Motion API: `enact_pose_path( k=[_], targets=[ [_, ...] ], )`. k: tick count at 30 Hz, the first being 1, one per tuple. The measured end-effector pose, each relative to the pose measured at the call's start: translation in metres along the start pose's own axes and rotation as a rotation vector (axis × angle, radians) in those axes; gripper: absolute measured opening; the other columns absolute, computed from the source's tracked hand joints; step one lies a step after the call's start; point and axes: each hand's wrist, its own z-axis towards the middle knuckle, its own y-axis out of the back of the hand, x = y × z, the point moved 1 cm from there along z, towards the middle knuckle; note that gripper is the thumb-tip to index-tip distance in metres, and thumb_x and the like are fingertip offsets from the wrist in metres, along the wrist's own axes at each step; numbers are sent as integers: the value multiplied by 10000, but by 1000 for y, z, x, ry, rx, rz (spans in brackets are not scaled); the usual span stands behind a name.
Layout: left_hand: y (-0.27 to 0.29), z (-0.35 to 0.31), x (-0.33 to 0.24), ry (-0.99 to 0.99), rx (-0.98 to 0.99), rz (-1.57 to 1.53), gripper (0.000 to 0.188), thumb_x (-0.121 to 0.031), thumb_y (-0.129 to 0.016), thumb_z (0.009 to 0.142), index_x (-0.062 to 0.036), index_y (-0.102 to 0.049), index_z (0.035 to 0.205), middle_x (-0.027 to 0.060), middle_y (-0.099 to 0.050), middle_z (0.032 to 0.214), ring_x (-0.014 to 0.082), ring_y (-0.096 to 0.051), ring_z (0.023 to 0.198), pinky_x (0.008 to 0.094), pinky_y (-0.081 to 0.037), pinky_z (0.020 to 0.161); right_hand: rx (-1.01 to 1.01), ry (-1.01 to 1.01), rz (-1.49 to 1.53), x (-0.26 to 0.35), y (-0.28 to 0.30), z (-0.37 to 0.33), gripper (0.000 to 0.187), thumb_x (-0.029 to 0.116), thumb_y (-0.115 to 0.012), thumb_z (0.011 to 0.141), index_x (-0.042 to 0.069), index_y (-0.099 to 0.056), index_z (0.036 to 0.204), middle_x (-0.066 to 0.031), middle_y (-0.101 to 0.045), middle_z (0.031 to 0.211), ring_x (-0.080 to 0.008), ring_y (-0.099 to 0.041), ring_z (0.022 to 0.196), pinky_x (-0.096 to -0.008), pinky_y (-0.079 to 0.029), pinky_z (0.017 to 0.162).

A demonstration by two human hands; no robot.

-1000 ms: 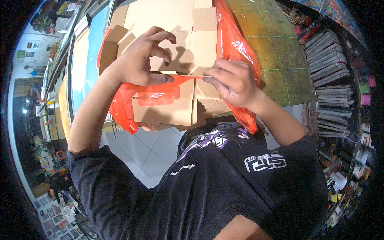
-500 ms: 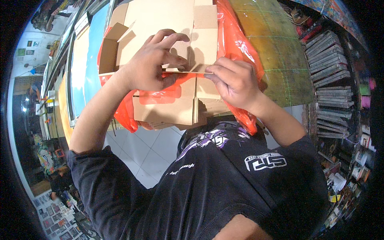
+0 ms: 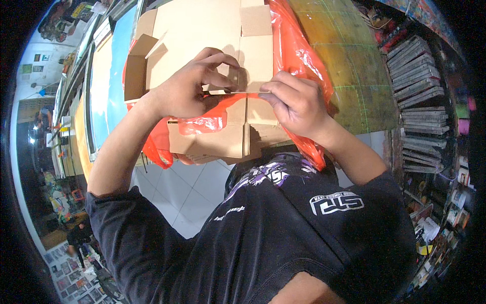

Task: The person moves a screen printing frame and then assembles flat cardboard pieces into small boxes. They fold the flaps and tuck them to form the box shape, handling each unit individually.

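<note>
A brown cardboard box (image 3: 195, 25), partly folded with its side flaps up, lies in front of me on a red plastic bag (image 3: 298, 45). My left hand (image 3: 195, 83) bends over the box's near upright edge, with fingers on the far side and the thumb on the near side. Farther right along that edge, my right hand (image 3: 298, 101) pinches the cardboard between thumb and fingers. A near flap (image 3: 223, 139) hangs toward me, and some of the red plastic shows over it below my left hand. My fingers hide part of the edge.
Under the bag is a table with a yellow-green gridded surface (image 3: 349, 66). Framed panels, one light blue (image 3: 114, 71), lie at the left. Stacks of grey slabs (image 3: 417, 76) stand on the right. White floor tiles (image 3: 185, 187) show below the table.
My left fingers have come down and closed nearer to the cardboard edge. The box has shifted very slightly in view, while my right hand keeps its pinch.
</note>
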Motion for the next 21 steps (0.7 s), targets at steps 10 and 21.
enact_pose_path(
  k=[10,21],
  targets=[
    [3,-1,-12,-101,-156,369,301,-111,-663,576,-112,-698,874,92,-465,1256,324,-387,1178,439,-343,973,11,5,-35,2,1,1,124,99,-646,730,44,-622,840,-75,-530,730,-256,-575,574,-353,-455,500],
    [-4,-9,-7,-28,-200,531,288,-146,-648,583,-184,-712,862,63,-359,1372,344,-288,1259,561,-224,1000,117,-37,-135,16,2,14,105,30,-627,722,42,-583,816,-78,-529,739,-263,-574,578,-356,-444,502]
  ],
)
